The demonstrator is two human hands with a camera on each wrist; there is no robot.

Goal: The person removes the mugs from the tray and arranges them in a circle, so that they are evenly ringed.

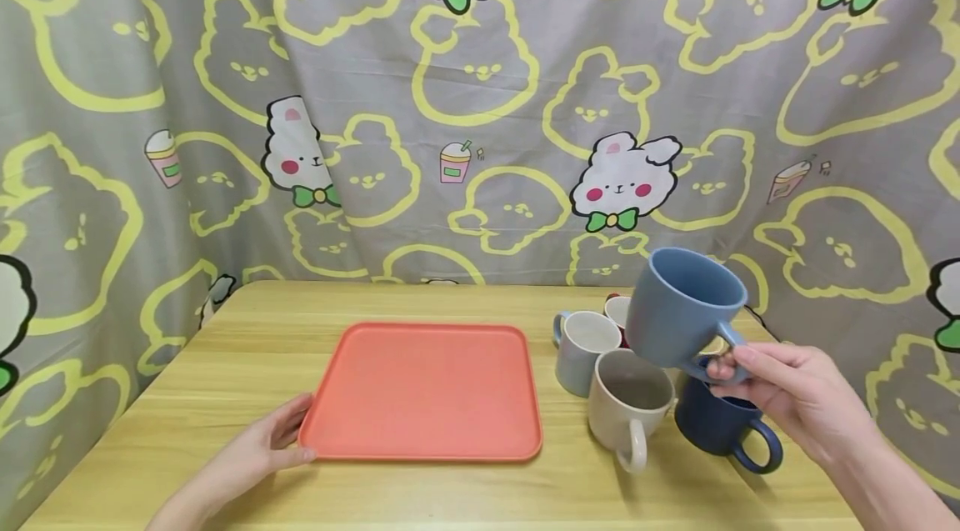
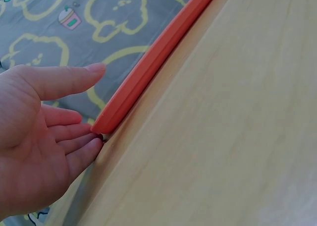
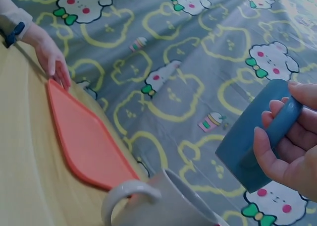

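In the head view, my right hand [image 1: 787,389] grips a light blue mug [image 1: 675,310] by its handle and holds it raised, slightly tilted, over the other mugs. The right wrist view shows the fingers curled through the handle of this blue mug [image 3: 257,137]. A coral red rectangular tray [image 1: 423,393] lies flat on the table. My left hand [image 1: 262,448] is at the tray's near left corner. In the left wrist view, the left hand's fingers [image 2: 74,137] are extended right at the tray corner, thumb apart above.
Grouped right of the tray stand a beige mug [image 1: 626,410], a pale grey mug [image 1: 581,356], a dark navy mug [image 1: 712,423] and a partly hidden white-and-red mug [image 1: 617,310]. A patterned curtain [image 1: 480,97] hangs behind the wooden table [image 1: 247,348].
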